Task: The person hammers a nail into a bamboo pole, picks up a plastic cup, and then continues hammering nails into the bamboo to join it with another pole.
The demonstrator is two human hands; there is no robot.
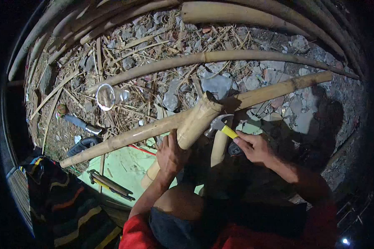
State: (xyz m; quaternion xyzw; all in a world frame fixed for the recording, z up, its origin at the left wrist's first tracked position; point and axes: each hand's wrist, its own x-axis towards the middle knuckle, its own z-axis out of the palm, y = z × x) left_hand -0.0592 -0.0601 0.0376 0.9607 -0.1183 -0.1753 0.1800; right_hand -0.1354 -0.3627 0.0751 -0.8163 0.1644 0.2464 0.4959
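Note:
My left hand (169, 155) is wrapped round a thick bamboo piece (197, 120) that slants up to the right. My right hand (253, 146) grips the yellow handle of a hammer (228, 130). The hammer's metal head is beside the upper end of the thick piece. A long bamboo pole (133, 135) runs behind that piece, from lower left to upper right. Below the hammer, another short bamboo piece (219, 148) points downward.
Stones and bamboo scraps cover the ground. A curved pole (162, 67) lies beyond, near a clear plastic cup (106, 97). At left are a dark-handled tool (81, 123), a green sheet (129, 166) with a saw-like tool (112, 186), and striped cloth (66, 203).

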